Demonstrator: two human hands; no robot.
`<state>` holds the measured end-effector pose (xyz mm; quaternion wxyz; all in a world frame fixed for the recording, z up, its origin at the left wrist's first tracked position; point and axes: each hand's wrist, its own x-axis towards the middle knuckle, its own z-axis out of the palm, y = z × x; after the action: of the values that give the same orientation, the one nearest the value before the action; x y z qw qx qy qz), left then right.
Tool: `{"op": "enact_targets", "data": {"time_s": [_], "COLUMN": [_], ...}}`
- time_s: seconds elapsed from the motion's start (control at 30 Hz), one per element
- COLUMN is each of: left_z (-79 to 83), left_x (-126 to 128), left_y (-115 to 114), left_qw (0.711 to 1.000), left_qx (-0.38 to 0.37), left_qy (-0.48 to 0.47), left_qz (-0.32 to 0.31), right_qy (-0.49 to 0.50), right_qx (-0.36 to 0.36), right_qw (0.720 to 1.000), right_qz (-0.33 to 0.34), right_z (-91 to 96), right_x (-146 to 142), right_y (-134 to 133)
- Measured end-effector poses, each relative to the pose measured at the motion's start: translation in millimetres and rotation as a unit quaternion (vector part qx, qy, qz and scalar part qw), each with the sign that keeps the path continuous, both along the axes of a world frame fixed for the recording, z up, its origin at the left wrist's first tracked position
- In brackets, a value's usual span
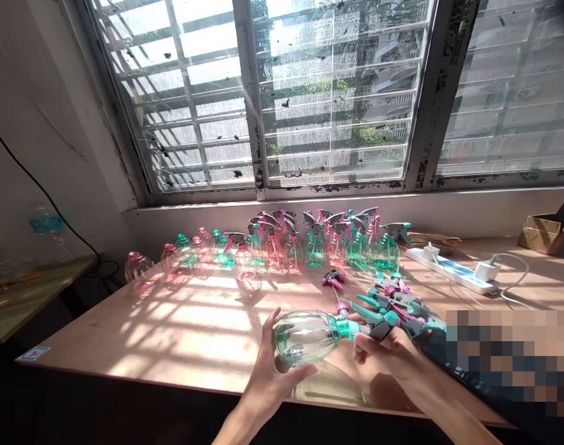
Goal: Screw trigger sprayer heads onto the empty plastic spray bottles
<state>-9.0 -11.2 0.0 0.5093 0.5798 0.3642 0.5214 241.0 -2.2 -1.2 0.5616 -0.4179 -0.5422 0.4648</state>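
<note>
A clear green-tinted spray bottle [305, 337] lies sideways in the air above the front of the table, its neck pointing right. My left hand [271, 371] is closed around its base end, thumb below and fingers behind. At the neck, my right hand [388, 351] grips a teal and grey trigger sprayer head [379, 332], which meets the bottle's mouth. Whether the collar is threaded on cannot be made out. Just behind my right hand lies a pile of loose trigger sprayer heads [397, 301] in teal, pink and grey. A pink one [334, 279] rests left of the pile.
Behind stand several pink and green bottles with sprayers [315, 250]. Open-necked bottles [174, 262] stand to the left. A white power strip [453, 272] with plugged chargers and a cardboard box [544, 233] are at the right. A dark object [472, 371] lies beside my right forearm.
</note>
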Motion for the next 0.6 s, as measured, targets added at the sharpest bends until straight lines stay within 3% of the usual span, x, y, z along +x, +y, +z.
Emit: {"op": "enact_targets", "data": {"time_s": [0.23,0.33,0.43,0.6], "left_z": [-3.8,-6.5,-9.1,-7.2], "left_x": [2.7,1.1,-2.1,-7.4], "left_y": [2.0,2.5,2.1,1.1], "left_qw": [1.000,0.997,0.992,0.995], "left_qx": [-0.012,0.003,0.008,-0.043], "left_qy": [0.015,0.072,0.120,0.084], "left_qz": [-0.019,0.012,0.033,-0.038], "right_qy": [-0.002,0.030,0.005,-0.047], "right_qx": [-0.069,-0.061,-0.062,-0.097], "right_qw": [0.997,0.994,0.995,0.993], "right_qz": [0.035,0.080,0.072,0.053], "right_z": [-3.4,-7.7,-14.5,-14.7], "right_x": [2.7,1.6,2.7,2.5], "right_y": [-21.1,-24.0,-21.3,-18.9]}}
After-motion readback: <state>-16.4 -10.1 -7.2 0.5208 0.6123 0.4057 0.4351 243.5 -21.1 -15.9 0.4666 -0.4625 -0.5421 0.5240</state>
